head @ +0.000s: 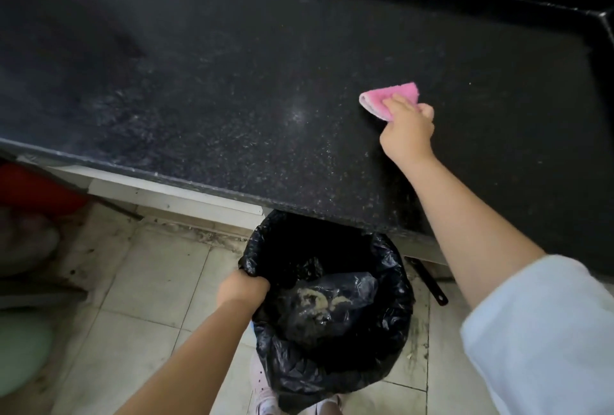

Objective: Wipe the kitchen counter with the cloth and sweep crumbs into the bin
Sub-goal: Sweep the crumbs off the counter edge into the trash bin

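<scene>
1. The black speckled stone kitchen counter [265, 88] fills the upper picture. Pale specks, likely crumbs and dust, are scattered across its middle and toward the front edge, thickest left of the cloth; I judge the wiping is under way, not finished, with most of the slab left of the cloth not yet cleared.

2. The round bin lined with a crinkled black plastic bag [395, 285] stands on the pale tiled floor [139, 281], tucked just under the counter's front edge, below the cloth. It already holds a crumpled dark bag with yellowish scraps. Whether any counter crumbs have gone in, I cannot tell.

3. The left hand [242, 288] grips the bag's near left rim, fingers curled over it and hidden inside, holding the bin in place under the edge as a catch.

4. The right hand [407, 130] pinches the folded pink terry cloth [388, 98], fingers curled over its rear corner, pressing it flat on the counter, right of centre.

5. Left to do, in my view: draw the specks to the front edge and over into the bin.
</scene>
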The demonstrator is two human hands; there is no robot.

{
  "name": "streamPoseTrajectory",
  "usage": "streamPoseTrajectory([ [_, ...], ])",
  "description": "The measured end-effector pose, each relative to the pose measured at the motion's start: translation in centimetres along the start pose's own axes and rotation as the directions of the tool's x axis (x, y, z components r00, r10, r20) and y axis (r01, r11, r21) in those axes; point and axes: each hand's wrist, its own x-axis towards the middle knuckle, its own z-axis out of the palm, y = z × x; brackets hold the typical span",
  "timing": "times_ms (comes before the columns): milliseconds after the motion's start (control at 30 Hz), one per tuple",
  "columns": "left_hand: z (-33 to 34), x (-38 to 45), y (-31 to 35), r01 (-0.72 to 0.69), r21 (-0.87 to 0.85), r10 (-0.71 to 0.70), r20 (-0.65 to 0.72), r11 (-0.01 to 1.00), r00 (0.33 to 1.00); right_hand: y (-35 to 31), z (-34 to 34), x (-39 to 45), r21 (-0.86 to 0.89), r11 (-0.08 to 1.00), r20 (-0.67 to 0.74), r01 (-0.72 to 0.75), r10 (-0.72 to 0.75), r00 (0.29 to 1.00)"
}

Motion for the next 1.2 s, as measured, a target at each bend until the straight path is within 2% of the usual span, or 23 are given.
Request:
streamPoseTrajectory([
  [100,-0.5,0.2,-0.5,0.007,0.005,-0.007,0.006,1.0,1.0,-2.7,0.6,-2.5,0.031,0.994,0.166,0.1,-0.104,0.981],
  [133,-0.6,0.2,-0.6,0.009,0.014,-0.009,0.006,1.0,1.0,-3.3,0.8,-4.0,0.066,0.982,0.188,0.178,-0.187,0.964],
  [233,-1.0,0.2,-0.7,0.011,0.05,-0.011,0.002,0.999,1.0,-3.4,1.6,-9.7,0.166,0.871,0.125,0.463,-0.484,0.866],
  [333,-1.2,0.4,-0.8,-0.008,0.07,0.008,0.0,0.997,1.0,-1.7,1.1,-15.5,0.254,0.798,0.25,0.547,-0.601,0.76],
  [400,-1.2,0.6,-0.9,-0.012,0.079,0.012,0.005,0.997,1.0,-0.3,-0.4,-17.6,0.31,0.762,0.242,0.568,-0.642,0.728],
  [433,-1.2,0.6,-0.9,-0.01,0.076,0.01,0.008,0.997,1.0,0.5,-1.1,-17.9,0.328,0.761,0.215,0.561,-0.638,0.74],
  [533,-1.0,0.7,-1.0,-0.023,0.068,0.022,0.011,0.997,1.0,2.2,-3.3,-16.9,0.369,0.841,0.131,0.395,-0.468,0.874],
  [600,-0.8,0.5,-0.9,-0.026,0.069,0.025,0.008,0.997,1.0,2.4,-2.6,-17.5,0.359,0.878,0.193,0.316,-0.401,0.896],
  [700,-0.2,0.4,-0.7,-0.029,0.09,0.028,0.013,0.995,1.0,1.7,1.1,-19.1,0.16,0.923,0.38,0.35,-0.385,0.841],
  [767,0.1,0.3,-0.5,-0.034,0.099,0.033,0.005,0.995,0.999,1.9,3.0,-19.8,0.127,0.956,0.472,0.263,-0.292,0.832],
  [867,0.7,0.2,-0.3,-0.041,0.109,0.042,-0.002,0.993,0.999,1.8,4.5,-20.7,0.121,0.979,0.542,0.162,-0.202,0.816],
  [933,1.0,0.0,-0.1,-0.046,0.101,0.046,0.003,0.994,0.999,2.1,4.7,-21.8,0.198,0.969,0.444,0.145,-0.22,0.869],
  [967,1.1,0.0,0.0,-0.046,0.098,0.046,0.005,0.994,0.999,2.4,4.8,-21.9,0.198,0.97,0.45,0.14,-0.217,0.867],
  [1033,1.3,0.0,0.0,-0.037,0.091,0.037,0.008,0.995,0.999,2.7,4.8,-22.3,0.104,0.978,0.484,0.183,-0.211,0.849],
  [1067,1.4,-0.1,0.1,-0.035,0.087,0.034,0.012,0.996,0.999,3.1,4.8,-22.7,0.073,0.987,0.52,0.143,-0.16,0.839],
  [1100,1.5,-0.1,0.2,-0.037,0.088,0.035,0.017,0.995,0.999,3.3,4.6,-22.9,0.045,0.993,0.554,0.109,-0.116,0.824],
  [1133,1.6,-0.1,0.2,-0.037,0.092,0.035,0.018,0.995,0.999,3.5,4.7,-23.4,0.028,0.99,0.568,0.14,-0.131,0.813],
  [1167,1.7,-0.1,0.3,-0.034,0.097,0.032,0.015,0.995,0.999,3.3,4.8,-24.1,0.035,0.977,0.626,0.212,-0.186,0.757],
  [1200,1.7,0.0,0.4,-0.031,0.098,0.031,0.007,0.995,1.0,3.0,4.9,-25.1,0.088,0.963,0.7,0.255,-0.242,0.672],
])
